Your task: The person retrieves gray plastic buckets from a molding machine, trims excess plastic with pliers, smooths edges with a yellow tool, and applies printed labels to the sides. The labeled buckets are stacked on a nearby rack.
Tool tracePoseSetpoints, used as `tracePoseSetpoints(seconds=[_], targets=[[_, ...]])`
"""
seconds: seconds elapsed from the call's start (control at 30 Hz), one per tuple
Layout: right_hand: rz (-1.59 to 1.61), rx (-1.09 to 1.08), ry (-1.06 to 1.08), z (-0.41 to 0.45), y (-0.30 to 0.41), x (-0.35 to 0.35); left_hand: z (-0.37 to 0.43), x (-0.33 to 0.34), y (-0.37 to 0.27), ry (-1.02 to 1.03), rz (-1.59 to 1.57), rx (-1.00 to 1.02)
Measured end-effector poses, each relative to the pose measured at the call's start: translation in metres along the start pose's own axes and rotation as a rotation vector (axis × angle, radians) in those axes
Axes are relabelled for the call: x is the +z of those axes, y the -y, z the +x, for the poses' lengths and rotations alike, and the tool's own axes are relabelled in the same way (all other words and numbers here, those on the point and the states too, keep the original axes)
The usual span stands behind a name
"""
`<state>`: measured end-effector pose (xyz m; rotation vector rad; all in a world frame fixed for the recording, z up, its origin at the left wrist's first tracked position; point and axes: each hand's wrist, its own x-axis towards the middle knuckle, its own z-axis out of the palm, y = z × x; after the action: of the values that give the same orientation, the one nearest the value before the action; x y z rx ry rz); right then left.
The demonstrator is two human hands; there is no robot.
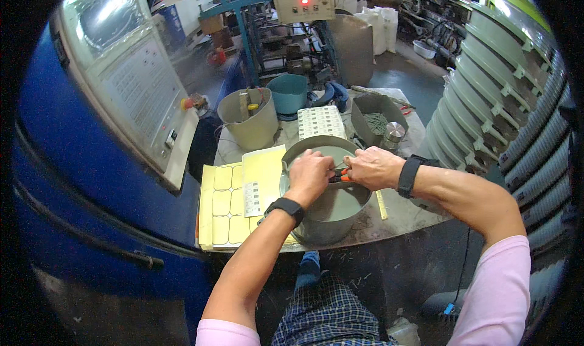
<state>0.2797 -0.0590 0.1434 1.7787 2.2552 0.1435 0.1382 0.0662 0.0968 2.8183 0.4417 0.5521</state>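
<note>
A round grey plastic bucket (321, 229) stands upright at the table's front edge, directly before me. My right hand (375, 167) reaches over it from the right, closed around a hand tool with orange-and-black handles (345, 179), which looks like pliers; its working end is hidden. My left hand (311, 171) is over the left part of the bucket with curled fingers, close to the tool. Whatever lies between those fingers cannot be seen. Yellow label sheets (222, 204) lie left of the bucket, with a smaller printed label sheet (252, 199) on top.
Behind the bucket are a sheet of printed labels (321, 122), a beige bucket (248, 133), a teal tub (288, 92) and a grey bin (365, 138) of small pieces. A blue machine (114, 200) rises at left. Stacked grey-green plastic parts (474, 90) stand at right.
</note>
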Motion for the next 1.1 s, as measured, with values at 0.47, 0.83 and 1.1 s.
tracePoseSetpoints(seconds=[0.47,0.83,1.1], targets=[[1.096,0.778,-0.61,-0.134,0.128,0.148,-0.102,-0.101,-0.113,-0.262,-0.17,0.529],[1.302,0.735,-0.392,-0.161,0.211,0.204,-0.07,-0.147,-0.163,-0.476,-0.097,0.894],[1.22,0.713,-0.387,-0.144,0.211,0.185,0.077,-0.115,-0.083,-0.816,0.041,0.433]])
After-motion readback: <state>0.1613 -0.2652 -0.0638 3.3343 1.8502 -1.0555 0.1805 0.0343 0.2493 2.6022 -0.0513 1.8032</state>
